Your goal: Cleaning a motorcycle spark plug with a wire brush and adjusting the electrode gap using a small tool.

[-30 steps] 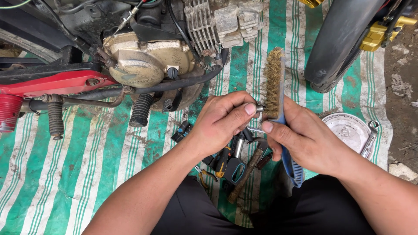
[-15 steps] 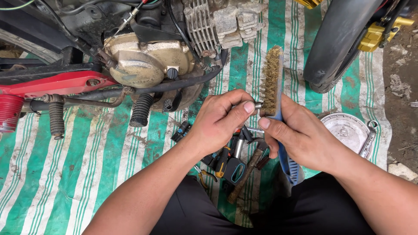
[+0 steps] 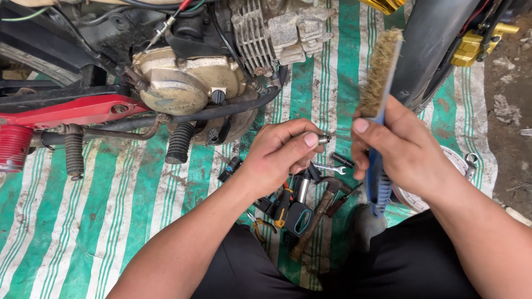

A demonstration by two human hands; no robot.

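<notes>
Head view, looking down at my two hands over a striped mat. My right hand is clamped around the blue handle of a wire brush, fingers wrapped shut and thumb pressed on the shaft. The brush's long axis runs almost upright in the frame, handle end at 6 o'clock, bristle head pointing to about 12, leaning slightly toward 1. The tan bristles face left.

My left hand is closed on a small metal part, pinched between thumb and fingertips. Only its grey tip shows, pointing toward 3 o'clock at the brush hand, and the two hands are near each other but not touching.

I count one brush and one pinched part. Below the hands, toward 6 o'clock, lies a loose pile of tools: one wooden-handled hammer, one small wrench, one pair of pliers with yellow grips, and several dark pieces I cannot tell apart.

At 11 o'clock sits a motorcycle engine with a tarnished gold cover, one red frame arm and two ribbed black foot pegs. One black tyre stands at 1 o'clock. Everything rests on a dirty green-and-white striped tarp, with bare dirt ground along the 3 o'clock edge.
</notes>
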